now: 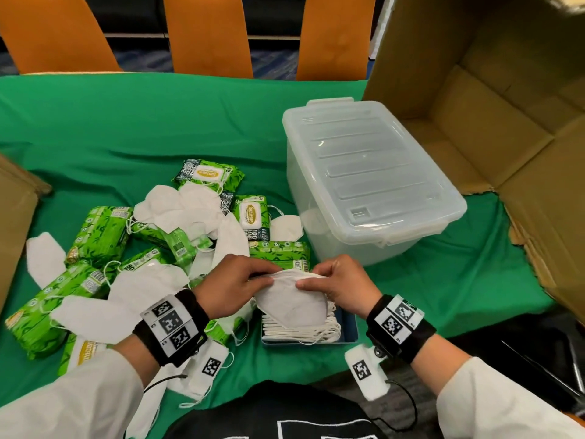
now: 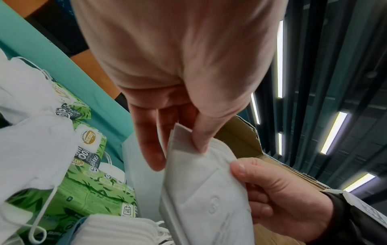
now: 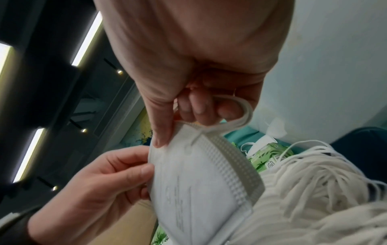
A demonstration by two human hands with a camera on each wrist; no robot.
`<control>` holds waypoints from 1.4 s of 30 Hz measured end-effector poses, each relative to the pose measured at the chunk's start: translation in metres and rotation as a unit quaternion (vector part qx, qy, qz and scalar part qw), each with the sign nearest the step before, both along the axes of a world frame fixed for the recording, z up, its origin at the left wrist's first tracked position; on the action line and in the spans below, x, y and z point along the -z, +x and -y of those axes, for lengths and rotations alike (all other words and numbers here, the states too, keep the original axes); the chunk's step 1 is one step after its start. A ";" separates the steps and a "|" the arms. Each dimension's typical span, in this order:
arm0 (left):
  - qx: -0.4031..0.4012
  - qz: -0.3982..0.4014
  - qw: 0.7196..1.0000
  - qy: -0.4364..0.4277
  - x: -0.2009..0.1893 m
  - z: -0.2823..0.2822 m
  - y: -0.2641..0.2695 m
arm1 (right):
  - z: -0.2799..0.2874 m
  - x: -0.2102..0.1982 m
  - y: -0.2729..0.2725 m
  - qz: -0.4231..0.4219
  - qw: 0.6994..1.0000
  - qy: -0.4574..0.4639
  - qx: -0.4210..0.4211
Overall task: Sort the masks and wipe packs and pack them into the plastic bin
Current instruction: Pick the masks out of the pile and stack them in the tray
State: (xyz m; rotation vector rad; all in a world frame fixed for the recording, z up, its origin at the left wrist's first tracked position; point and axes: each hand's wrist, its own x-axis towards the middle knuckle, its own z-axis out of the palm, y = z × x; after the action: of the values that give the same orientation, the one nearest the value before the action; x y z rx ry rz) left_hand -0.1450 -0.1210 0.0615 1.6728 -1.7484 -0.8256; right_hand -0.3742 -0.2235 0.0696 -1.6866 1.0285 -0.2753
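- Two hands on one folded white mask [image 1: 292,301]: my left hand [image 1: 232,285] pinches its 9 o'clock end between thumb and fingers, my right hand [image 1: 340,285] pinches the 3 o'clock end, an ear loop [image 3: 240,112] caught round the right fingers.
- Long axis of the mask: 9 to 3 o'clock across my front, the face tilted toward me.
- Key relation: the mask hangs directly over the stack of masks [image 1: 300,331] in a shallow blue tray [image 1: 349,327] at 6 o'clock below the hands; I judge a short drop sets it on top, axis already matching the pile.
- Nearer hand to the plastic bin [image 1: 364,185]: the right; the bin stands at 1 o'clock from the hands, lid on, so I judge it must be opened before packing.
- Unsorted lot: green wipe packs [image 1: 101,232] and loose masks [image 1: 180,204] mixed at 9 to 11 o'clock of the hands.
- Surface: green cloth [image 1: 126,122] over the table.
- Room: open cardboard box [image 1: 493,99] at 2 o'clock, orange chair backs [image 1: 205,33] at 12 o'clock, strip lights [image 2: 333,132] overhead.
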 end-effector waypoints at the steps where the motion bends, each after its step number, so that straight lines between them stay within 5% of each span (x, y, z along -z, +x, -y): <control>1: 0.005 0.006 1.000 0.001 0.000 0.002 -0.003 | 0.002 -0.001 -0.003 -0.001 1.000 0.014 0.000; 8: -0.006 0.069 0.997 0.025 0.005 0.006 -0.006 | 0.035 -0.002 -0.030 0.087 0.956 0.268 0.080; 12: -0.020 0.039 0.995 0.087 0.009 -0.002 -0.006 | 0.045 0.001 -0.039 0.131 0.927 0.336 0.106; 15: -0.116 -0.181 0.954 0.208 0.019 -0.011 -0.004 | 0.043 0.006 -0.034 0.193 0.902 0.361 0.136; 17: -0.196 -0.379 0.868 0.256 0.026 -0.017 -0.007 | 0.036 0.014 -0.026 0.260 0.883 0.356 0.161; 19: -0.287 -0.479 0.793 0.245 0.028 -0.020 -0.008 | 0.029 0.025 -0.019 0.227 0.921 0.289 0.131; 21: -0.367 -0.496 0.756 0.217 0.031 -0.024 -0.001 | 0.021 0.036 -0.019 0.059 0.993 0.102 -0.017; 22: -0.388 -0.496 0.747 0.212 0.034 -0.026 0.002 | 0.017 0.045 -0.020 -0.036 0.993 -0.005 -0.110; 26: -0.416 -0.489 0.737 0.212 0.039 -0.038 0.008 | 0.010 0.088 -0.024 -0.236 0.870 -0.270 -0.337; 28: -0.410 -0.493 0.741 0.201 0.038 -0.041 0.006 | 0.010 0.099 -0.021 -0.279 0.849 -0.287 -0.344; 34: -0.329 -0.471 0.803 0.159 0.025 -0.044 -0.004 | 0.039 0.095 -0.013 -0.245 0.931 -0.163 -0.218; 38: -0.275 -0.318 0.902 0.099 0.028 -0.036 -0.019 | 0.045 0.095 -0.010 -0.254 0.942 -0.105 -0.191; 42: -0.119 -0.097 0.987 0.052 0.037 -0.030 -0.040 | 0.047 0.102 -0.009 -0.267 0.928 -0.127 -0.226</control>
State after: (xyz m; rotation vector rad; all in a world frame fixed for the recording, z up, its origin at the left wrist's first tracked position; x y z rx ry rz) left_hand -0.1853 -0.0911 0.0243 1.7621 -1.3650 -0.9461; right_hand -0.3829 -0.2701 -0.0320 -2.2483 0.9754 0.3919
